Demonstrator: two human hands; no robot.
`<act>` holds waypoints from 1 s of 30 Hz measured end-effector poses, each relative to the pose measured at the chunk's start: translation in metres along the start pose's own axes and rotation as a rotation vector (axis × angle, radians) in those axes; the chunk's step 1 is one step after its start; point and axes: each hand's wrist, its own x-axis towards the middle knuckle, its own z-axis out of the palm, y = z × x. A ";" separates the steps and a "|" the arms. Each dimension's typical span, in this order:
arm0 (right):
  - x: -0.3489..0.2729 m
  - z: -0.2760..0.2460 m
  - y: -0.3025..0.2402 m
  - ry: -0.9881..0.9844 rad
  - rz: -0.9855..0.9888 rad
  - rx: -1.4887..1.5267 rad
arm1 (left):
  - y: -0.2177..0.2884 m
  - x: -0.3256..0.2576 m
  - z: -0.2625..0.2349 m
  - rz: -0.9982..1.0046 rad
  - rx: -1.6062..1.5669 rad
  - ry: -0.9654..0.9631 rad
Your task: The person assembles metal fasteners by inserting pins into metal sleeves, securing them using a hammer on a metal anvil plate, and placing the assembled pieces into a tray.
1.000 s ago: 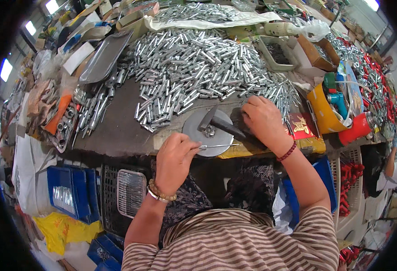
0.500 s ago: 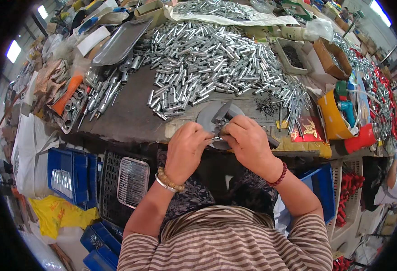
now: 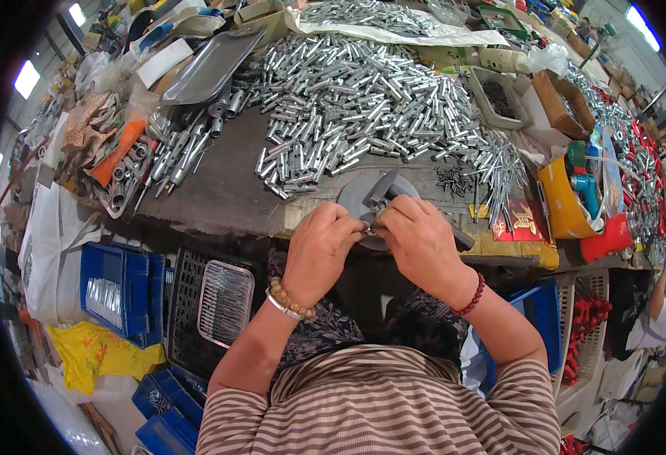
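My left hand (image 3: 319, 250) is closed in a pinch at the bench's front edge, its fingertips on a small metal part (image 3: 368, 232) mostly hidden between both hands. Right beside it, my right hand (image 3: 426, 241) is curled around a hammer (image 3: 381, 188); the dark head sticks out past the fingers and the handle end shows by the little-finger side. The right thumb and forefinger also meet at the small part. Beneath the hammer head lies a round grey metal plate (image 3: 353, 195). Beyond it spreads a heap of shiny metal tubes (image 3: 363, 114).
Short dark pins (image 3: 451, 180) and thin silver rods (image 3: 500, 178) lie right of the plate. A grey tray (image 3: 215, 64) and loose sockets (image 3: 124, 178) sit at left. Below the bench are blue bins (image 3: 113, 292) and a metal tray of rods (image 3: 227, 303). An orange-yellow container (image 3: 564, 199) stands at right.
My left fingertips have shifted slightly, closing in towards the right ones around the small part. The right hand keeps its hold on the hammer. The whole view has moved a little.
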 end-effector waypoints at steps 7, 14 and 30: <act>0.000 0.004 0.008 -0.013 0.082 0.099 | 0.001 0.001 -0.001 -0.011 -0.007 -0.013; 0.001 0.001 -0.009 -0.049 -0.056 -0.216 | -0.002 0.000 0.000 0.017 0.010 -0.007; -0.021 -0.039 0.018 0.021 0.385 0.023 | -0.002 -0.001 0.003 0.003 -0.048 0.021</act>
